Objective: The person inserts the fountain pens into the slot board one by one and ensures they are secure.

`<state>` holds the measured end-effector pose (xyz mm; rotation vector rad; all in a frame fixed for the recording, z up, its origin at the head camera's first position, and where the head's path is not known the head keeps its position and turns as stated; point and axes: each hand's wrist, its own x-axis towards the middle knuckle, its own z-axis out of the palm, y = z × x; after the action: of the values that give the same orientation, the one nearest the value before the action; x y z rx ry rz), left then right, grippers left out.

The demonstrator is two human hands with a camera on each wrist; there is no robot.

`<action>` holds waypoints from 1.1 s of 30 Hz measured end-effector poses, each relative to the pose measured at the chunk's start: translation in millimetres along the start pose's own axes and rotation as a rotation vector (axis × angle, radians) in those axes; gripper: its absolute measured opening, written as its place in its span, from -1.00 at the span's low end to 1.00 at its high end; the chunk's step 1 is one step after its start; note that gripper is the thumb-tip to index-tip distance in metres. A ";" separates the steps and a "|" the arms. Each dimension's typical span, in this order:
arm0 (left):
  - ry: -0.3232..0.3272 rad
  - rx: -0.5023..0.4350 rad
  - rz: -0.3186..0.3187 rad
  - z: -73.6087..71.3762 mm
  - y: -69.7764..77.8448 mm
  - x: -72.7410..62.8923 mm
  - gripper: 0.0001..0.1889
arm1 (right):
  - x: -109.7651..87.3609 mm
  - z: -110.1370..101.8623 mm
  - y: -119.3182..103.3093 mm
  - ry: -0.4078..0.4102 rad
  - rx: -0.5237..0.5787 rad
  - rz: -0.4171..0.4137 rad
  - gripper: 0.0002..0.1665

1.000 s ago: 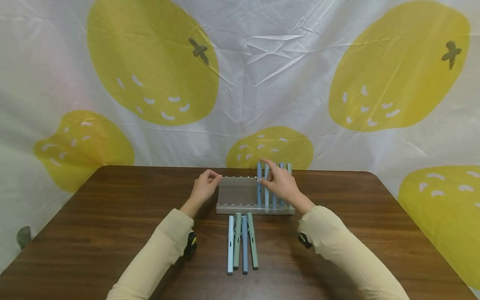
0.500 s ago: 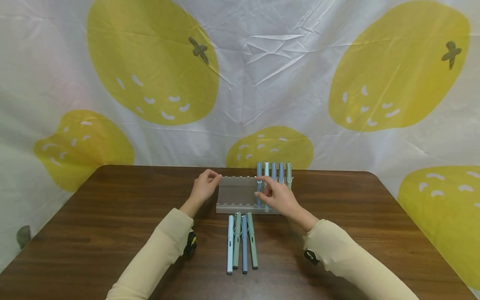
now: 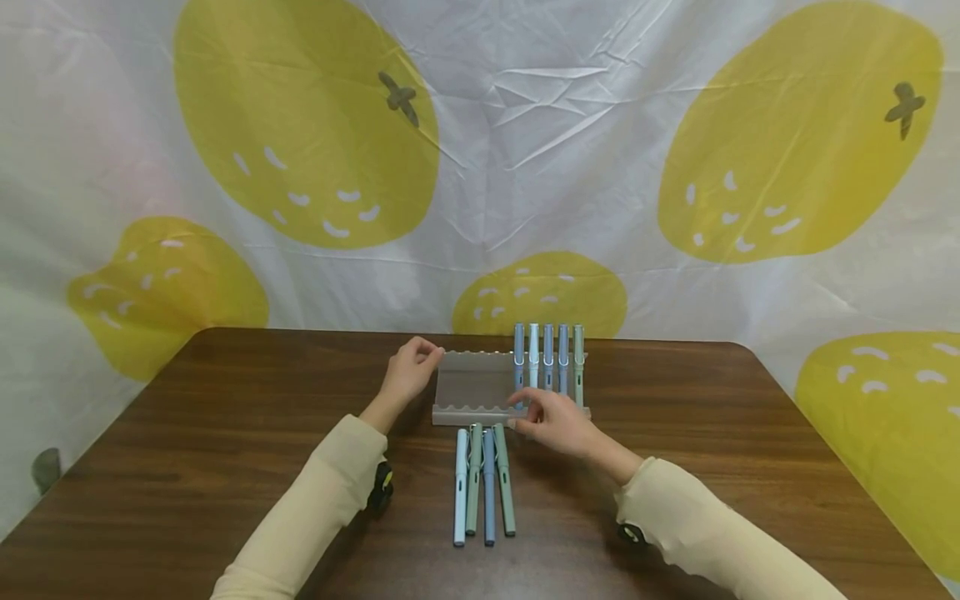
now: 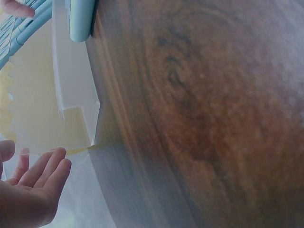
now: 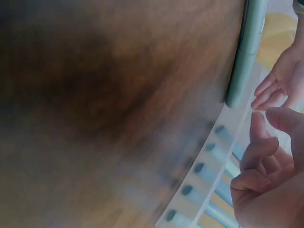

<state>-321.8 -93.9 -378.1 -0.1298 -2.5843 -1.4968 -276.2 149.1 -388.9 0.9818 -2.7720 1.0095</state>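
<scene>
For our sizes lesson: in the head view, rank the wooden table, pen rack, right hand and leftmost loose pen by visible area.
1. Wooden table
2. Pen rack
3. Right hand
4. Leftmost loose pen

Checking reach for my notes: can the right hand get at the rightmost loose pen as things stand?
Likely yes: the right hand looks empty, close to the far end of that pen, with nothing visible between them.

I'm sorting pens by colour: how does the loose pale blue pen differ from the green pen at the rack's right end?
The pale blue pen lies on the table; the racked green pen is propped up in the clear rack. The pale blue pen is lighter; the racked green pen is a muted, greyish green. Both are slim and show a small dark slot.
</scene>
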 end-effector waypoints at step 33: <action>-0.010 0.013 -0.001 -0.4 1.5 -1.3 -0.74 | -5.2 4.8 -9.4 -0.337 -0.082 0.004 -0.33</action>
<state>-320.2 -93.5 -376.8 -0.1341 -2.6014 -1.4839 -265.8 143.6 -388.5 1.2377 -3.0509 0.7861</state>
